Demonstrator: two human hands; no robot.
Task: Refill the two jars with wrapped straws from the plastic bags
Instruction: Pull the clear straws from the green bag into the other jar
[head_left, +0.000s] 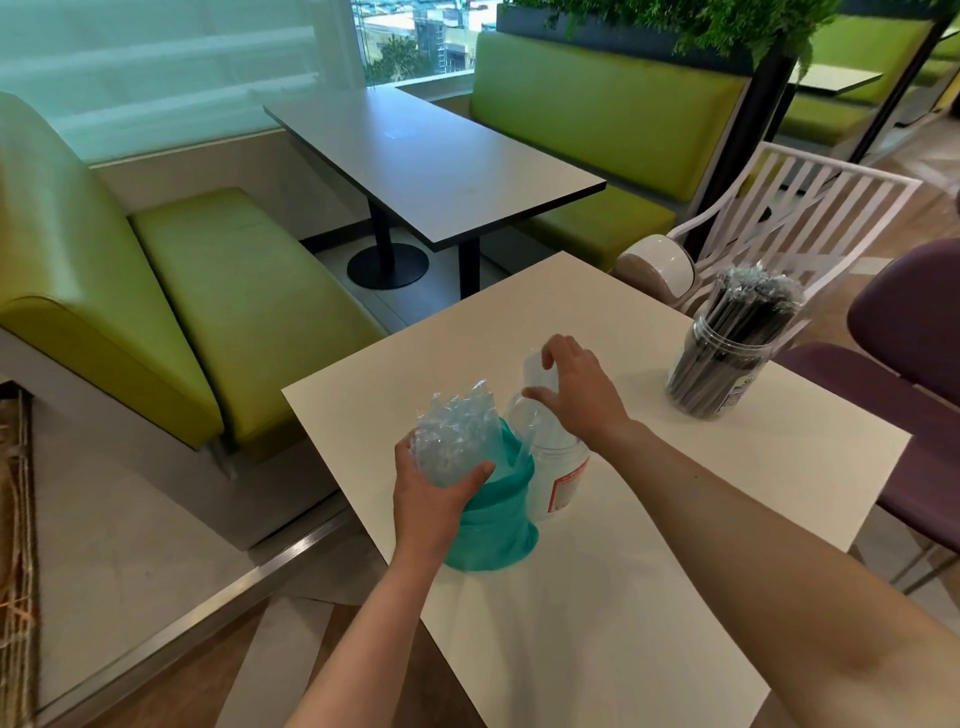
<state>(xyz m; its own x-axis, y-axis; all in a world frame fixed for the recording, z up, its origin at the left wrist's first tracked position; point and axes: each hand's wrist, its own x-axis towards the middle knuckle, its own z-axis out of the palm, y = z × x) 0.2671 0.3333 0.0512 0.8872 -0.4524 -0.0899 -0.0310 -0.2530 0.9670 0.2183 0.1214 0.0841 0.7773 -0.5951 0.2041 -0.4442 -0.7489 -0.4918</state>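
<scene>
My left hand (434, 493) grips a bundle of teal wrapped straws (488, 519) near its crinkled clear wrapper tops (457, 431), standing on the white table (623, 571). Right beside it stands a clear plastic jar (563, 478) with a red-and-white label. My right hand (576, 389) is over the jar's mouth, fingers pinching clear plastic, apparently a bag (535, 371). At the table's far right corner a second clear jar (722, 358) is packed with black wrapped straws (753, 301).
A white lid (657, 267) lies on its side at the table's far edge. A white slatted chair (810, 208) and purple chairs (904, 322) stand to the right. Green benches (208, 291) and a grey table (431, 161) lie beyond.
</scene>
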